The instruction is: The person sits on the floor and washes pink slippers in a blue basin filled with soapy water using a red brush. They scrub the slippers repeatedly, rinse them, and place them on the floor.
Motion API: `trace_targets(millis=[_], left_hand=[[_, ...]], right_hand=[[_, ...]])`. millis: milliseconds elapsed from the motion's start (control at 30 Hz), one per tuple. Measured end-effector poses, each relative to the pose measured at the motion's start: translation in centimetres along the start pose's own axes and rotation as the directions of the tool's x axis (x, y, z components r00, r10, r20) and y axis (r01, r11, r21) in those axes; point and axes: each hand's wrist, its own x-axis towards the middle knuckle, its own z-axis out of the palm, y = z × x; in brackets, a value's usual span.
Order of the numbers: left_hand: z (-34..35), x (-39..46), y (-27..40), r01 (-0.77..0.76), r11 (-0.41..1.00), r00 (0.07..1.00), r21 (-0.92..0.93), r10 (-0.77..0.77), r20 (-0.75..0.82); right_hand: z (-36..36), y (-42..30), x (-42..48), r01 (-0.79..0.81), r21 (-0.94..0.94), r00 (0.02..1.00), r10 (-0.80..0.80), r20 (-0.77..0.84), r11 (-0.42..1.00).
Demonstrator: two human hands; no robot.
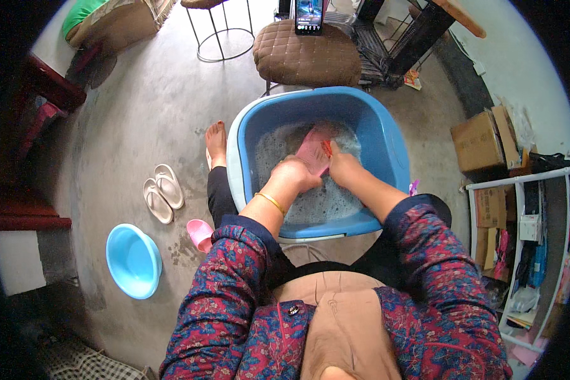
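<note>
In front of me is a deep blue plastic tub (395,142) with a pale outer rim, holding foamy, cloudy water (308,206). My left hand (295,172) grips the near end of a pink slipper (309,153), whose far end dips to the suds. My right hand (344,166) has its fingers closed around a small orange-red object (327,148), pressed against the slipper's right side. It looks like a brush, but the hand hides most of it. A gold-coloured bangle (271,202) circles my left wrist.
A brown quilted stool (306,54) with a propped phone (309,18) stands just beyond the tub. On the floor to the left are beige flip-flops (164,192), another pink slipper (200,235) and a light-blue basin (133,261). A white shelf rack (517,213) and cardboard boxes (479,142) line the right.
</note>
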Motion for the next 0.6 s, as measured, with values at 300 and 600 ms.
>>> trace_targets(millis=[300,600], left_hand=[[-0.9,-1.6,0.6,0.055,0.998,0.997,-0.014,-0.056,-0.057],[-0.6,0.2,-0.2,-0.055,0.992,0.998,-0.112,0.056,0.008]], right_hand=[[-1.0,-0.4,4.2,-0.029,-0.1,0.998,0.034,0.047,0.995],[-1.0,-0.6,-1.5,-0.028,0.047,0.989,0.021,0.146,0.999]])
